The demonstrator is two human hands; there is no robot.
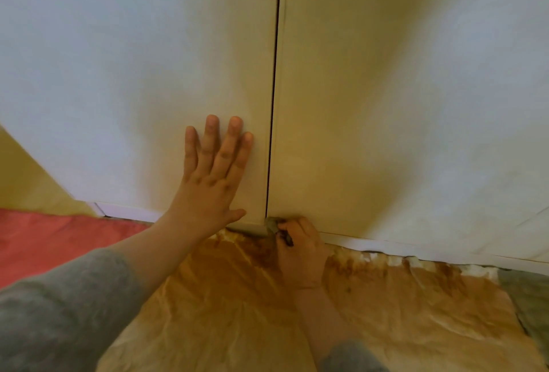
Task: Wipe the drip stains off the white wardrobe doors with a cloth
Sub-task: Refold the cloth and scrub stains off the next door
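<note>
I have my left hand (212,181) flat on the left wardrobe door (118,74), fingers straight and spread, just at nine o'clock of the dark gap (274,89) between the doors. My right hand (300,255) curls round a small grey cloth (271,224) at the bottom corner of the right wardrobe door (401,104). A brown-stained crumpled sheet (225,312) lies beneath, with red fabric (53,241) at its nine o'clock.
</note>
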